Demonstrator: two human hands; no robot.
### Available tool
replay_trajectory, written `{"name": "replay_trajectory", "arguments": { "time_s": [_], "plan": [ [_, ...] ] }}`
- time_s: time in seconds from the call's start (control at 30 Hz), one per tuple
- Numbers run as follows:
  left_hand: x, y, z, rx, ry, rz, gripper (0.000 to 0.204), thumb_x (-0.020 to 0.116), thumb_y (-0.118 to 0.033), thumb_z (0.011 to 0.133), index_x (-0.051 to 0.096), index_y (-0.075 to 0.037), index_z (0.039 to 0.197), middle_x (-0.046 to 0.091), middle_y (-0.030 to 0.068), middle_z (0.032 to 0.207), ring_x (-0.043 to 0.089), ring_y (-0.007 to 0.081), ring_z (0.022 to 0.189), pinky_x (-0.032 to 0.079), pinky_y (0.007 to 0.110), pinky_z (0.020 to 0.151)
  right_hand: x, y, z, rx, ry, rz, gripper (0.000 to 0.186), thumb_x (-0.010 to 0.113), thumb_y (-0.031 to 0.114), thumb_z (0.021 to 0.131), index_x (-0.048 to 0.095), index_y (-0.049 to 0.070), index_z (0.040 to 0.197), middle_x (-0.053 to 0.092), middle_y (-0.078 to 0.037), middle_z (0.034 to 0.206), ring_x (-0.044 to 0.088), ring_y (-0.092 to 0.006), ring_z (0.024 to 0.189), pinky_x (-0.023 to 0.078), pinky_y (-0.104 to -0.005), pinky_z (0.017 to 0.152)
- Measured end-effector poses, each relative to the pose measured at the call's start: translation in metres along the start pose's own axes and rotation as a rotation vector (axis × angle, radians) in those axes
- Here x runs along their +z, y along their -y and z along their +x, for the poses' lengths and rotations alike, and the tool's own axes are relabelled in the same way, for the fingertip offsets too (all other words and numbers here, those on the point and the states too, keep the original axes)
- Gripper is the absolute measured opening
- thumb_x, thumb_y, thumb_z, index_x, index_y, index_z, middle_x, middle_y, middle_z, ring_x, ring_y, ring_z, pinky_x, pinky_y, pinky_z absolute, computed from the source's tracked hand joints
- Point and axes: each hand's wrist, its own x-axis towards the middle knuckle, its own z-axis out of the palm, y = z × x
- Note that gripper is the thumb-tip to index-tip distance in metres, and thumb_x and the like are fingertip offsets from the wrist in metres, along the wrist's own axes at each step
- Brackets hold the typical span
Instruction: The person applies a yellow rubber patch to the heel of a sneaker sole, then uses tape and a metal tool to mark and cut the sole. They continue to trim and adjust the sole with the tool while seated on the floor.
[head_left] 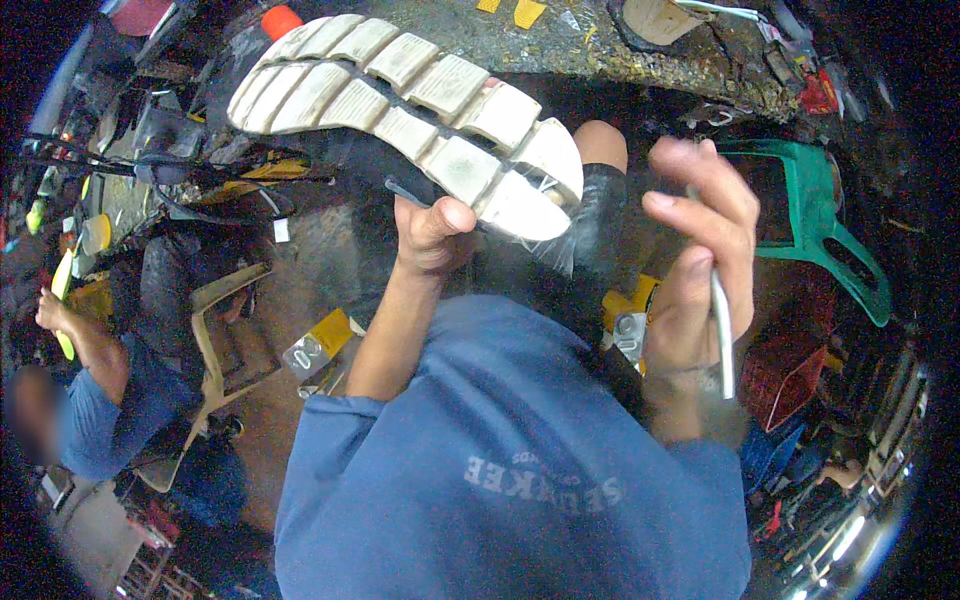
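Note:
My left hand [434,238] is closed on the near right end of a white shoe sole [395,100], with the thumb showing at its edge. The sole's tread of large segmented blocks faces up, and its length runs toward the far left. Fine pale threads and a bit of clear film [553,255] hang off the end nearest me. To the right, apart from the sole, my raised right hand [708,250] grips a slim silver-grey rod [722,335], which sticks out below the fingers beside the wrist. Motion blurs these fingertips, and the rod's other end is mostly hidden.
A dark, littered work surface [690,75] lies beyond the sole, with an orange cylinder [282,21] on it. At right stands a green plastic chair [800,190]. Yellow boxes [325,338] lie beside me. On the left a co-worker's hand [52,310] holds a yellow-green strip.

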Motion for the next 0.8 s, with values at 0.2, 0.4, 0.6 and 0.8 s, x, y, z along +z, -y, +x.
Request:
{"name": "replay_trajectory", "arguments": {
  "time_s": [0.2, 0.4, 0.6, 0.8],
  "plan": [
    [0.001, -0.006, 0.008, 0.110, 0.055, 0.112, 0.128, 0.103, -0.047, 0.060, 0.039, 0.004, 0.159, 0.049, 0.0209, 0.160, 0.053, 0.0345, 0.144, 0.044, 0.050, 0.120, 0.024, 0.011, -0.002, 0.207, -0.001, 0.137, 0.014, 0.075, 0.013, 0.094, 0.075, 0.003, 0.104, 0.063, -0.008, 0.081, 0.057, -0.0240, 0.075, 0.048, -0.0382, 0.074],
    [0.006, -0.016, 0.004, 0.044, 0.113, 0.299, 0.134, 0.099, -0.058, 0.058, 0.037, 0.004, 0.160, 0.048, 0.0226, 0.159, 0.056, 0.0371, 0.141, 0.049, 0.051, 0.116, 0.021, 0.020, 0.015, 0.224, 0.157, 0.127, 0.030, 0.077, 0.009, 0.089, 0.076, 0.003, 0.118, 0.064, -0.010, 0.084, 0.056, -0.0246, 0.074, 0.046, -0.0357, 0.068],
    [-0.007, -0.014, -0.005, -0.017, 0.148, 0.220, 0.119, 0.105, -0.040, 0.058, 0.047, 0.008, 0.150, 0.063, 0.0195, 0.143, 0.065, 0.0328, 0.129, 0.054, 0.045, 0.110, 0.024, 0.006, 0.019, 0.175, 0.290, 0.213, 0.019, 0.078, 0.010, 0.087, 0.076, 0.004, 0.105, 0.070, -0.010, 0.090, 0.063, -0.0277, 0.079, 0.049, -0.0372, 0.073],
    [-0.016, -0.012, -0.002, -0.174, 0.148, 0.156, 0.119, 0.105, -0.041, 0.058, 0.047, 0.007, 0.151, 0.063, 0.0193, 0.144, 0.065, 0.0331, 0.129, 0.053, 0.045, 0.111, 0.024, 0.001, 0.017, 0.236, 0.284, 0.299, 0.010, 0.078, 0.011, 0.088, 0.072, 0.004, 0.093, 0.070, -0.009, 0.088, 0.066, -0.0273, 0.082, 0.049, -0.0366, 0.075]
  ]
}}
